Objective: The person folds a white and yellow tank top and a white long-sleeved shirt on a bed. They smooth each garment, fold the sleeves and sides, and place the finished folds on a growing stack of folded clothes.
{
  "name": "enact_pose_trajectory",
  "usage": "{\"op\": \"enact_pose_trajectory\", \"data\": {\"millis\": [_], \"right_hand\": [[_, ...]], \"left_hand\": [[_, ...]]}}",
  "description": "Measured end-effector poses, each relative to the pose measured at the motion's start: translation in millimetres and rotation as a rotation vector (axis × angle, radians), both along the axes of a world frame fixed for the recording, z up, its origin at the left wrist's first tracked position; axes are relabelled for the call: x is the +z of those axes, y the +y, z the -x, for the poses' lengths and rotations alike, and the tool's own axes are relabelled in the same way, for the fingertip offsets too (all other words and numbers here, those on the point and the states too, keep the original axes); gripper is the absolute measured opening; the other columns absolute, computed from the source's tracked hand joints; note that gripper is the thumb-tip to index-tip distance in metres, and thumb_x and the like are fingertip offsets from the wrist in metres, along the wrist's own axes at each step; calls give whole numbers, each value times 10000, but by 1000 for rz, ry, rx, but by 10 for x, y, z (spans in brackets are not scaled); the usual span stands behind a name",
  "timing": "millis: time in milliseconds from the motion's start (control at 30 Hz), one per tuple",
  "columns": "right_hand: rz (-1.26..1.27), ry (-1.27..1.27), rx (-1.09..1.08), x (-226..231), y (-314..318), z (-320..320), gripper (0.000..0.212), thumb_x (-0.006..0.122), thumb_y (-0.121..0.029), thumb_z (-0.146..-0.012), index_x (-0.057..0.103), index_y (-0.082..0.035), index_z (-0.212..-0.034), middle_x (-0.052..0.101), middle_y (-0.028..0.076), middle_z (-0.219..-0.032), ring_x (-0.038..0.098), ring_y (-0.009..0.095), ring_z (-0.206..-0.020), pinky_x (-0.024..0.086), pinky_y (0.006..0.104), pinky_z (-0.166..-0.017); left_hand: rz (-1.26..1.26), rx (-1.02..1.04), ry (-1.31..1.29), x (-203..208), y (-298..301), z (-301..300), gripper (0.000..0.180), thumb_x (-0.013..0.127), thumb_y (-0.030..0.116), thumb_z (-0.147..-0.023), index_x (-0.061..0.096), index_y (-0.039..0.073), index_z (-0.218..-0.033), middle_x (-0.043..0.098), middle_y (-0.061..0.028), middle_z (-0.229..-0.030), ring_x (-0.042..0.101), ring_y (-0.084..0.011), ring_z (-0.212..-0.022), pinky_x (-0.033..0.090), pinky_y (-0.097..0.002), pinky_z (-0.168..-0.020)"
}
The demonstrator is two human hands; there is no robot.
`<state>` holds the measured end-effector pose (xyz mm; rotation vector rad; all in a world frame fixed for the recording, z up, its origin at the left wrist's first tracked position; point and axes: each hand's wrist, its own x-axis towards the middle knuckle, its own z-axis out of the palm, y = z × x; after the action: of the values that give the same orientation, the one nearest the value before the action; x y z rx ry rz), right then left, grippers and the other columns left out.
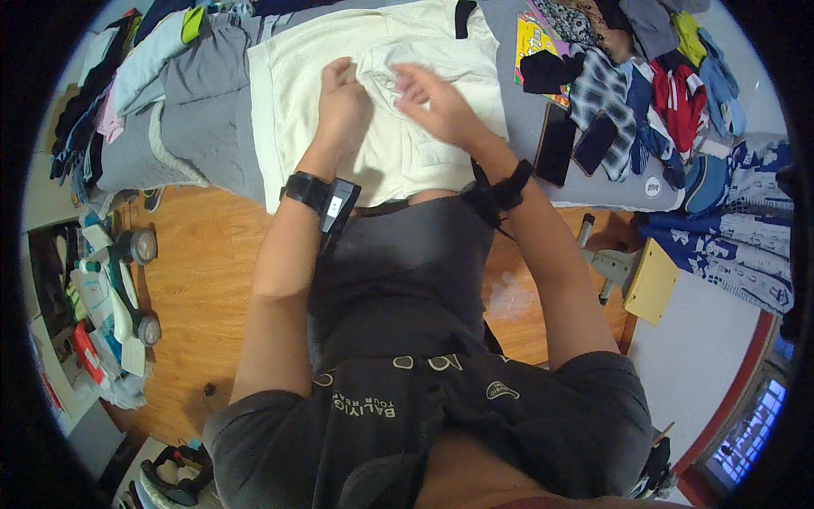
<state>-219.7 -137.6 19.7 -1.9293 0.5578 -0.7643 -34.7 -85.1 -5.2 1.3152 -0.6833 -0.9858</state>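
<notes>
A cream-white knit garment (292, 110) lies spread out in front of me, with a part of it folded over at the upper right. My left hand (341, 106) rests over its middle, beside the folded part; the fingers are bent and loosely apart, and nothing shows in them. Slightly blurred, my right hand (437, 106) hovers at the folded part, its thumb and fingers apart around nothing that I can see. Each wrist wears a black strap. A small black patch (464, 19) shows at the garment's far right edge.
The grey bed sheet (216, 136) bears piled clothes (157, 81) on the left and a plaid shirt (604, 97) among more clothes on the right. Two dark phones (555, 144) lie beside the garment. A wheeled white-and-green thing (119, 288) stands on the wooden floor (199, 280).
</notes>
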Motion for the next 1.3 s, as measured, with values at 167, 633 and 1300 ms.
{"op": "enact_pose_trajectory", "data": {"millis": [167,633,1300], "right_hand": [[115,187,-15,-59,206,173,332,658,-179,-870,644,-90,-1190,683,121,-1009,662,295,-952,536,389,-795],[768,443,-243,-318,75,532,349,739,-361,-766,596,-85,-923,565,87,-934,565,309,-901,445,433,-763],[650,376,-448,-187,-175,495,189,651,-212,-852,609,-66,-963,611,99,-887,621,316,-907,495,444,-772]], "left_hand": [[343,168,-846,234,-201,61,341,508,14,-871,586,25,-1203,617,-156,-1107,535,-339,-1136,438,-407,-983],[101,-307,-1491,212,-1304,435,208,624,171,-851,703,93,-1028,707,-122,-1020,635,-336,-1019,536,-460,-844],[443,-120,-1611,163,-1090,384,256,620,96,-821,658,76,-1073,634,-122,-996,594,-333,-945,471,-465,-820]]}}
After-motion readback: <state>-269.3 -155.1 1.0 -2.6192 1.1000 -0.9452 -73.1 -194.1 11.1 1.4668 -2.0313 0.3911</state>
